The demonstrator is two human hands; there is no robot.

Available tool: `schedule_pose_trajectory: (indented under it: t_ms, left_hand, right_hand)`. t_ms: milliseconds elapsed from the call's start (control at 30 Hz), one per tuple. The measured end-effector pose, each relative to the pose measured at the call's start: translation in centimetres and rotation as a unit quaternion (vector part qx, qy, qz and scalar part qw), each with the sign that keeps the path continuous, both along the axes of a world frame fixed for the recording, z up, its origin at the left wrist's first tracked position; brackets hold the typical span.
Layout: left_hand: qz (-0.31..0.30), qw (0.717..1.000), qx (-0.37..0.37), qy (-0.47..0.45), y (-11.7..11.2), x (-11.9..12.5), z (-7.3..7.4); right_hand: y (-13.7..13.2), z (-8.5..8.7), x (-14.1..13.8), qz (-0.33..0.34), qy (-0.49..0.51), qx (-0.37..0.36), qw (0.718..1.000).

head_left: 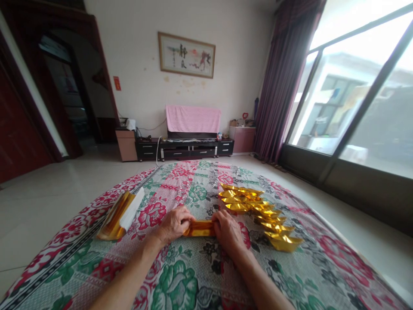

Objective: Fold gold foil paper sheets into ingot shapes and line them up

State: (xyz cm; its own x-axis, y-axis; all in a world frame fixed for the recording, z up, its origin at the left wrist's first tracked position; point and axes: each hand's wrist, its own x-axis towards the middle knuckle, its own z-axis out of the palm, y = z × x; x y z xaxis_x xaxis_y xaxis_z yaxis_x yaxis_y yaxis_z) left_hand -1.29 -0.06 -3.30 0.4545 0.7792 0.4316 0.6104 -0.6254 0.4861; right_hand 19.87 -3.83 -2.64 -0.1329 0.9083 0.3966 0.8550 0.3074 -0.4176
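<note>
Two bare forearms (pixel 129 275) reach over a floral red, green and grey cloth (pixel 176 284); left of the left hand (pixel 176 223) lies a loose stack of gold and white paper sheets (pixel 118 215), that hand pinches one end of a shiny gold rectangular paper strip (pixel 202 228), the right hand (pixel 228 228) grips its other end, and right of that sit overlapping boat-shaped gold foil pieces (pixel 267 210). Uneven pull between the hands could skew or tear the strip, and an outward right-hand sweep might scatter the boats.
</note>
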Motion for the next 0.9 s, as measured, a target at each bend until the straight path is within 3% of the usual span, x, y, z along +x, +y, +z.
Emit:
schedule_pose_trajectory:
  t_ms: [233, 433, 600, 900]
  left_hand:
    - [0.024, 0.999, 0.023, 0.009, -0.6, 0.2, 0.0]
    - [0.037, 0.998, 0.027, -0.046, 0.1, 0.0, -0.3]
    - [0.031, 0.999, 0.028, -0.023, 0.6, 0.2, -0.4]
    - [0.03, 0.999, 0.011, 0.008, 0.7, 0.2, -0.1]
  right_hand:
    - [0.2, -0.5, 0.1, -0.008, 0.016, 0.011, 1.0]
    - [0.4, -0.2, 0.2, -0.021, 0.052, 0.031, 0.998]
    - [0.1, 0.0, 0.0, -0.024, 0.04, 0.026, 0.999]
    - [-0.1, 0.3, 0.2, 0.026, 0.042, 0.037, 0.998]
